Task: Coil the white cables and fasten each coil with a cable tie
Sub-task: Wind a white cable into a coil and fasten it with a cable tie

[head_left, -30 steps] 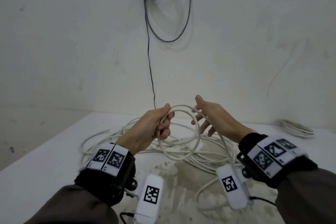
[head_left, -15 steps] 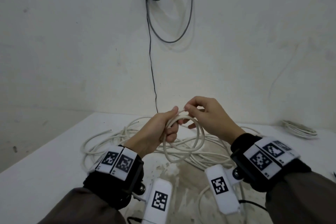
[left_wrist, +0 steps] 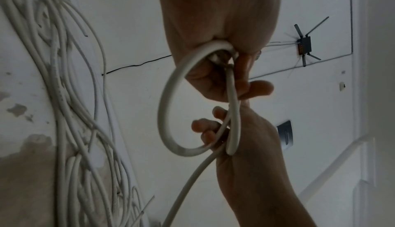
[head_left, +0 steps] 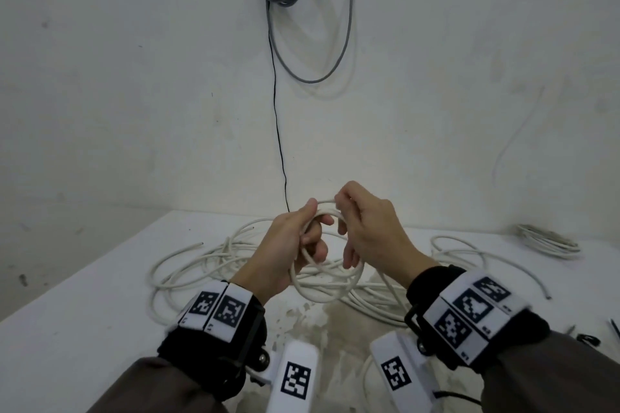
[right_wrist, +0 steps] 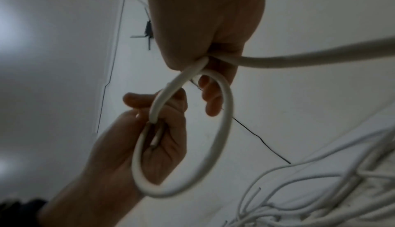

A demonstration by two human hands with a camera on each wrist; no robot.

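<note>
Already the left hand [head_left: 285,245] grips a small hanging loop of thin white round cable [head_left: 327,292] above the worktop [head_left: 84,329], while the right hand [head_left: 372,231], just beside, pinches the trailing strand running down toward the loose tangle.

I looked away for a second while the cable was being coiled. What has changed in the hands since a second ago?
The right hand, open beside the loop a second ago, has closed on the white cable and brought it up against the left hand, laying on another turn. The left hand keeps its grip on the coil; the loose cable pile stays on the table.
</note>
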